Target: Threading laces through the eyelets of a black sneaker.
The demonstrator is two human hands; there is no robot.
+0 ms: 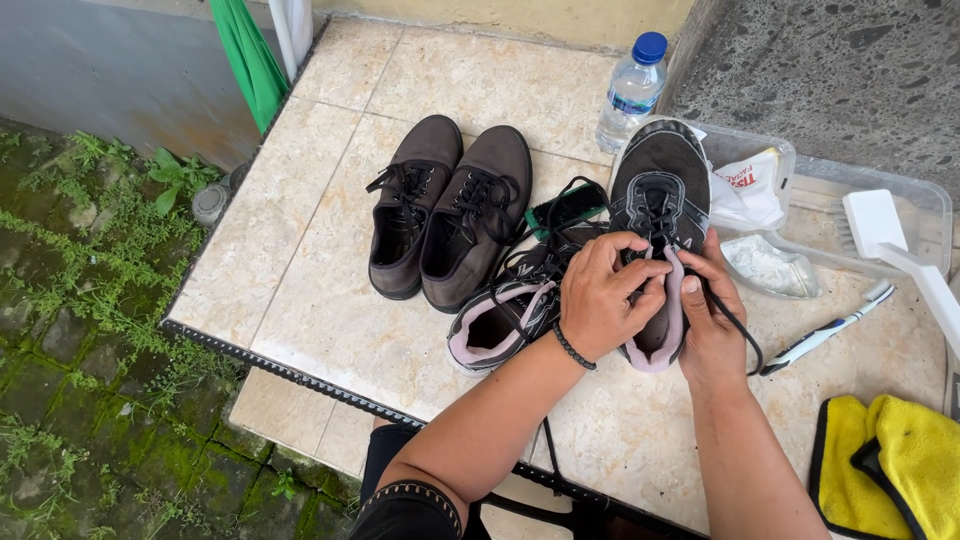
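Clear plastic tub (930, 215): holds white brush (880, 225), white packets. Left hand (600, 295) and right hand (710, 310) pinch laces of black sneaker (658, 185), toe propped on tub's rim, mid-table. Bare tile (300, 260) left, reaching table edge.

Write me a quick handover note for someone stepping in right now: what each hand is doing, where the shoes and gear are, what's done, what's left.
Left hand: fingers at the laces of the black sneaker, over its tongue.
Right hand: steadies that sneaker's side and pinches a black lace.
The sneaker stands on the tiled table, toe against the plastic tray. Its mate lies to the left with loose laces; the brown pair stands behind it, laced.
Nearby: water bottle, white brush, toothbrush, yellow cloth.
Done: the laces on both black shoes are loosened.
Left: the laces remain threaded in both.
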